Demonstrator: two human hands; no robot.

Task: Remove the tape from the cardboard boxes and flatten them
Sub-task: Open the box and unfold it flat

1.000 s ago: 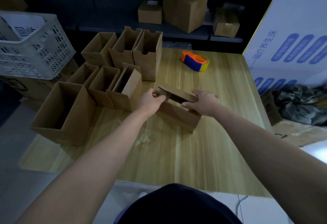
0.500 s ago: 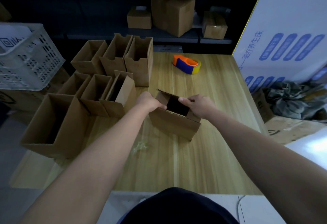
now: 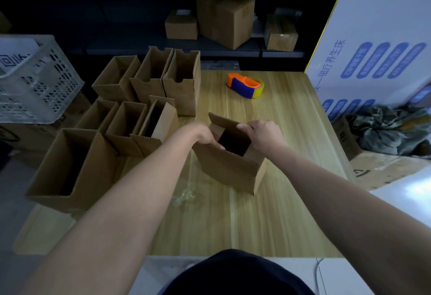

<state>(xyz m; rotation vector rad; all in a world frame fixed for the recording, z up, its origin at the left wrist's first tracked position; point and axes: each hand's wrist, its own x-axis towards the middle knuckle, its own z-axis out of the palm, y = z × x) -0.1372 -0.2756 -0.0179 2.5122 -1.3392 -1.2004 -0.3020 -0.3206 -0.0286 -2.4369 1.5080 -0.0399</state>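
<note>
- Two hands grip one open box (image 3: 229,170) mid-worktop (image 3: 291,201): the left hand (image 3: 204,135) curls over its left rim, the right hand (image 3: 264,135) pinches the far-right rim.
- Likely step: flattening; next, press opposite corners together.

A pale wood-plank tabletop (image 3: 291,201) carries everything. An open cardboard box (image 3: 228,173) stands on it right under the fingers (image 3: 245,127), which curl over its rim from both sides. Left of the fingers stand more open boxes: a large box (image 3: 70,168) at the tabletop's left edge, a row of three (image 3: 126,131) beside it, and another three (image 3: 163,78) beyond. Well beyond the fingers lies an orange-and-blue tape dispenser (image 3: 246,87). Nearer the person than the fingers, a crumpled wad of clear tape (image 3: 184,198) lies on the wood.
</note>
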